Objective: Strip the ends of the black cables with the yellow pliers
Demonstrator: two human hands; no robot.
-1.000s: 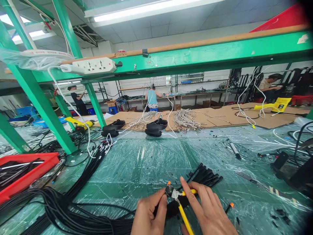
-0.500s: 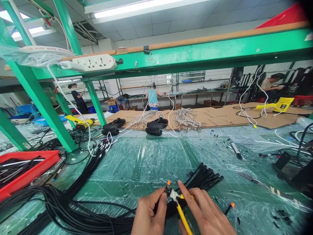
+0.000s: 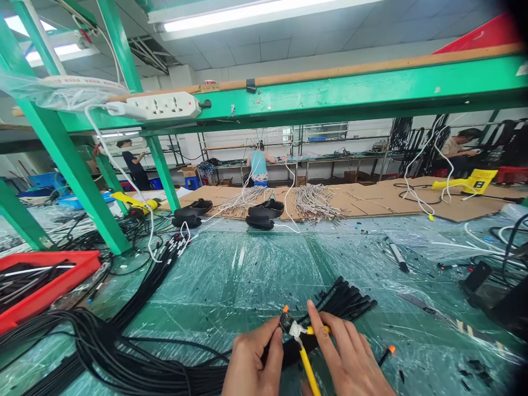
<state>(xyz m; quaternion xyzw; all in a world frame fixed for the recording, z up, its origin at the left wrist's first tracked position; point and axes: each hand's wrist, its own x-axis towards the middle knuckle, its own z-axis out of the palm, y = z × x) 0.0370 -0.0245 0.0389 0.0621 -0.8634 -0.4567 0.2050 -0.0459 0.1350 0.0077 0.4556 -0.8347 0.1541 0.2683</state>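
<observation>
Pliers (image 3: 304, 355), metal and yellow-handled, sit in the curled right hand (image 3: 347, 352); left hand (image 3: 253, 357) pinches orange-tipped cable (image 3: 286, 309).

Pliers (image 3: 296, 329): two yellow handles are splaying apart toward the right hand (image 3: 346, 352), one running down and slightly right, the other pointing right, partly hidden by fingers. Pale metal is showing about the pivot; the dark head is angling up and left, reaching the left hand's (image 3: 256, 357) fingertips. Orange-tipped piece (image 3: 286, 309): small, bright tip is poking up just above the pliers' head; the left hand is covering the rest. Black cable bundle (image 3: 136, 360): slack, many-stranded, is curving along the surface (image 3: 256, 269) from lower left, passing under the hands. Thicker black ends (image 3: 348, 300) are fanning out beyond, upper right.
</observation>
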